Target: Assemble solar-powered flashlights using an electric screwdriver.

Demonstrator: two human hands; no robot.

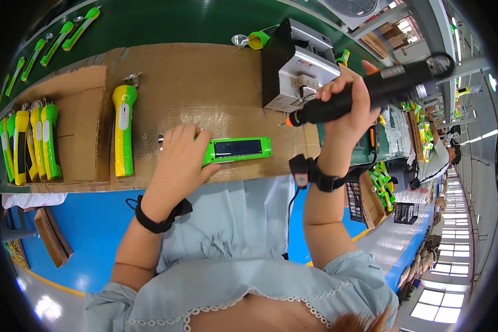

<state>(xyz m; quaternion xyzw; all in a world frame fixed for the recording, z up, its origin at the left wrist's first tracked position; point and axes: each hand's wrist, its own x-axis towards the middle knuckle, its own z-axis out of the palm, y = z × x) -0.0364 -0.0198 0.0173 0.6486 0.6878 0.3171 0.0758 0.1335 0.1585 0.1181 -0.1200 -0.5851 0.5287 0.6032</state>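
Observation:
A green flashlight (238, 148) with a dark solar panel lies on its side on the cardboard sheet (205, 83). My left hand (182, 155) grips its head end and holds it down; a bit of shiny metal shows beyond my fingers. In my right hand (348, 108) is a black electric screwdriver (395, 84), raised and tilted, its orange-collared tip pointing left, above and apart from the flashlight. Left of my left hand lies a yellow-green flashlight (124, 130), with a loose silver reflector (132, 79) at its top.
An open cardboard box (83, 105) at the left holds several flashlights (33, 141). More lie on the green table (149, 22) at the far left. A black-and-silver machine (299, 69) stands at the back. Another person (434, 160) is at the right.

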